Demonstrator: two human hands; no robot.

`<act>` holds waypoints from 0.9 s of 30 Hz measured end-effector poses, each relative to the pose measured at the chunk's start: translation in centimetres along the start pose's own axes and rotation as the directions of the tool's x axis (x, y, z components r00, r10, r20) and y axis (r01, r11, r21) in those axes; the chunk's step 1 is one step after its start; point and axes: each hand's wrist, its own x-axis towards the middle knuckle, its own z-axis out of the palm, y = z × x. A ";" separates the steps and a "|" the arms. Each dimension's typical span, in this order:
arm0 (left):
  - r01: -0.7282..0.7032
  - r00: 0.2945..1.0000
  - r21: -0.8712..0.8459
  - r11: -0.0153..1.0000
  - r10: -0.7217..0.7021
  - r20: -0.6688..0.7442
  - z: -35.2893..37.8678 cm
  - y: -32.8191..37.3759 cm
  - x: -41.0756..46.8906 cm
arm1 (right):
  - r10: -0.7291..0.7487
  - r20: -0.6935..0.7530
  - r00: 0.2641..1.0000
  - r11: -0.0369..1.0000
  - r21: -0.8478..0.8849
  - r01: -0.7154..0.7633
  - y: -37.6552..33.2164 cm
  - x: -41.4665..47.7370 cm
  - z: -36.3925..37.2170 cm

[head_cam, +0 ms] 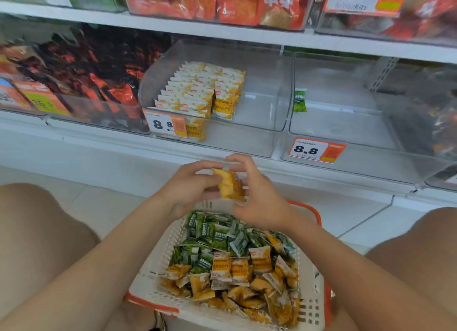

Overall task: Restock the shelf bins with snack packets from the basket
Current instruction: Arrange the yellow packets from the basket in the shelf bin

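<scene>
Left hand [190, 189] and right hand [262, 202] pinch yellow packets [228, 184] above the basket [153, 281]; they likely need squaring upright to match the bin's [272, 95] rows.

a shop, price tags [316, 149] on clear shelf bins [259, 122] of packaged snacks

Bright, even, diffuse light fills the view, with only faint soft shadows under the white shelf edge [222, 31] at 12 o'clock and a pale sheen on the clear bin [272, 113] walls toward 2 o'clock. The wide lens bows the shelf lines and stretches the corners, and the dark red packets [99, 66] at 10 o'clock look soft. At centre, the left hand [188, 189], right hand [259, 199] and yellow packet [227, 184] are slightly motion-smeared.
</scene>
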 end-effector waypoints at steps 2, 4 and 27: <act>0.044 0.999 -0.147 0.988 -0.047 -0.019 0.2 0.7 -0.1 | -0.009 -0.076 0.997 1.000 0.023 0.011 -0.3 0.2 -0.3; 0.064 0.998 -0.170 0.983 -0.064 0.007 0.5 1.4 -0.2 | -0.003 -0.166 0.986 0.999 0.044 0.011 -0.7 0.6 -0.7; -0.487 0.565 0.866 0.116 0.798 0.210 -2.3 5.1 2.1 | 0.122 -0.628 0.769 0.981 0.192 0.001 -5.9 6.1 -5.0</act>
